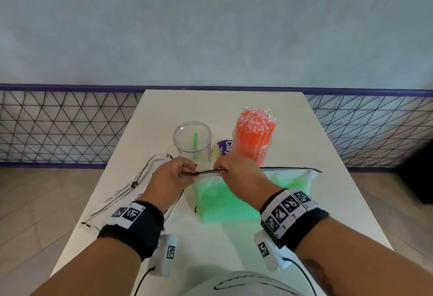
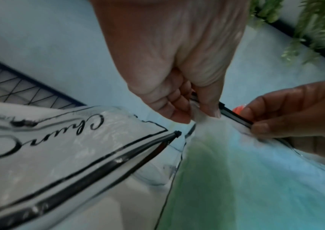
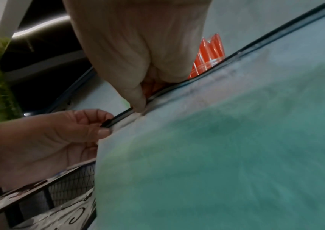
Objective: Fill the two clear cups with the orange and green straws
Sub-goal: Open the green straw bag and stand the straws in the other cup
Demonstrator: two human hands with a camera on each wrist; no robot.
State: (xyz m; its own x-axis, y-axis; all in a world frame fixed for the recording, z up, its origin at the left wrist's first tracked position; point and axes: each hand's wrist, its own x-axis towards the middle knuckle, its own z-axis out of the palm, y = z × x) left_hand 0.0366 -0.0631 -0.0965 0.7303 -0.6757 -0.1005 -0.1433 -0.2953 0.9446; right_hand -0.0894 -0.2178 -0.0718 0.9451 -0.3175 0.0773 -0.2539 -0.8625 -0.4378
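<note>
1. Head view: the green straws (image 1: 225, 202) lay inside a clear zip pouch (image 1: 302, 179) held up at the near centre of the white desk (image 1: 328, 155), its black zipper edge (image 1: 288, 168) running level to the right.
2. The left hand (image 1: 172, 174) pinched the left end of that zipper edge between curled fingers and thumb; this grip was closed on the pouch.
3. The right hand (image 1: 236, 169) pinched the same edge just beside the left hand, thumb and fingertips closed on it.
4. Left wrist view: the left thumb (image 2: 208, 99) pressed down on the black strip while the right fingers (image 2: 287, 109) held it a little farther along; the pouch wall below showed as a green blur.
5. Right wrist view: the right thumb (image 3: 137, 99) met the zipper strip, with the left fingers (image 3: 90, 118) gripping its end.
6. Behind the hands, the left clear cup (image 1: 192, 142) stood upright with a single green straw (image 1: 194, 140) in it.
7. The right clear cup (image 1: 254, 150) stood upright, packed with wrapped orange straws (image 1: 255, 127).
8. A purple label (image 1: 225, 147) lay between the two cups.
9. A second clear pouch (image 1: 131, 188) with black script lay flat on the desk at the left, near the left wrist.
10. A black lattice rail (image 1: 65, 127) ran behind the desk.
</note>
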